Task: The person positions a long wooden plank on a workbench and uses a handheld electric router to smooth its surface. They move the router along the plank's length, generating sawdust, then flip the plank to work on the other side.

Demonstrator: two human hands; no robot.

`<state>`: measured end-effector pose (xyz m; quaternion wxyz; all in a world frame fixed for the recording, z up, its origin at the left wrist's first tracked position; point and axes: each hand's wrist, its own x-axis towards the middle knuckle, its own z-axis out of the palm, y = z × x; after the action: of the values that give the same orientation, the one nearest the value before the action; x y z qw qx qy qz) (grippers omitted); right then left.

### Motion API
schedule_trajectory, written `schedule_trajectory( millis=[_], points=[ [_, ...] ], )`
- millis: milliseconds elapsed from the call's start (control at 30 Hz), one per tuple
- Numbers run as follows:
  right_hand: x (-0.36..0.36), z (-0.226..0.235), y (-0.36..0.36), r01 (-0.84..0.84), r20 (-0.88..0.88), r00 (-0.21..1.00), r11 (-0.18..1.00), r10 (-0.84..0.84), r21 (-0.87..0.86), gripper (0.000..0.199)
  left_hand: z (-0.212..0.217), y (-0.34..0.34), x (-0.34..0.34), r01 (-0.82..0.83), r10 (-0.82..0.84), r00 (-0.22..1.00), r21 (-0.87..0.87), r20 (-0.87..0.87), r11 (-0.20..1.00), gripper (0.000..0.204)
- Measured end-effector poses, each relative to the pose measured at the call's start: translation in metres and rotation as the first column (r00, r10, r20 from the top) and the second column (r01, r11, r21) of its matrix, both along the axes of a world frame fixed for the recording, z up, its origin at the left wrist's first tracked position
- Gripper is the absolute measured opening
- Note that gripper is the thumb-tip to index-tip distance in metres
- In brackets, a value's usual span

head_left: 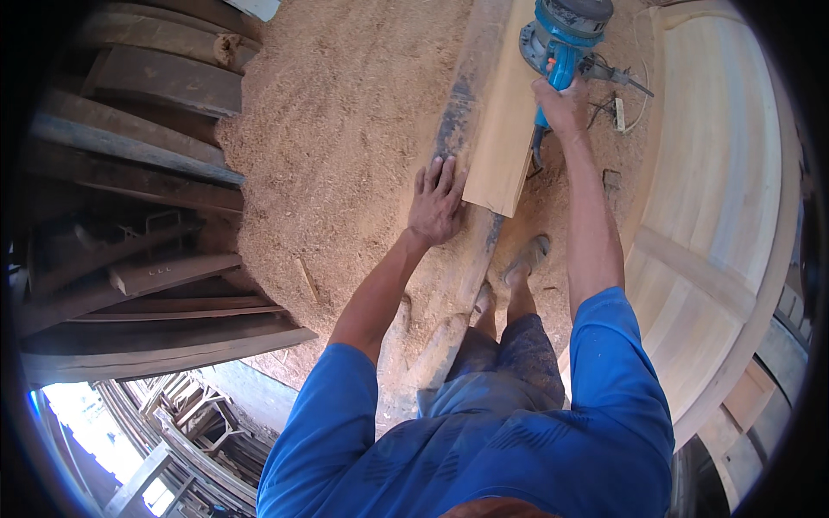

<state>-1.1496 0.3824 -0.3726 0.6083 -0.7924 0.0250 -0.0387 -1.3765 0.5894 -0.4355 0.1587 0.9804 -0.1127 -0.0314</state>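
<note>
Right grip clasps the blue router; left grip lies spread beside the board. Likely routing; advancing calls for steady guidance.

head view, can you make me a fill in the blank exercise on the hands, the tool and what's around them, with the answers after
1. Only ____ hand, the person's right hand, grips the power tool.
2. The left hand lies palm ____, to the left of the near end of the pale board.
3. The person's short sleeves are coloured ____.
4. The wide wooden panel is on the ____ side of the picture.

Missing words: one; down; blue; right
</note>
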Motion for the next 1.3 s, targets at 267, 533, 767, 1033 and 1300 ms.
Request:
schedule_trajectory(
  millis=[267, 533, 767, 1033, 1300],
  points=[
    [-0.132, -0.001, 0.01, -0.067, 0.041, 0.997, 0.996, 0.064, 0.066, 0.018, -0.002, 0.001, -0.002, -0.011, 0.013, 0.999, -0.032, 0.053, 0.999, 0.066],
    [-0.301, 0.045, 0.025, -0.171, -0.124, 0.976, 0.982, 0.179, 0.076, 0.029, -0.009, 0.003, -0.004, -0.005, 0.004, 0.996, 0.008, 0.089, 1.0, 0.066],
    [-0.383, 0.025, 0.029, -0.158, -0.176, 0.966, 0.97, 0.191, 0.184, 0.03, -0.001, -0.001, -0.003, -0.026, 0.025, 0.999, 0.023, 0.038, 0.999, 0.067],
    [-0.313, 0.049, 0.026, -0.162, -0.089, 0.982, 0.985, 0.166, 0.052, 0.026, -0.004, 0.002, -0.006, -0.008, 0.007, 0.999, 0.044, 0.034, 0.999, 0.066],
    [-0.203, 0.003, 0.016, -0.102, -0.05, 0.993, 0.987, 0.109, 0.127, 0.03, -0.001, 0.002, -0.004, -0.018, 0.019, 0.999, -0.017, 0.028, 1.0, 0.065]
  ],
)
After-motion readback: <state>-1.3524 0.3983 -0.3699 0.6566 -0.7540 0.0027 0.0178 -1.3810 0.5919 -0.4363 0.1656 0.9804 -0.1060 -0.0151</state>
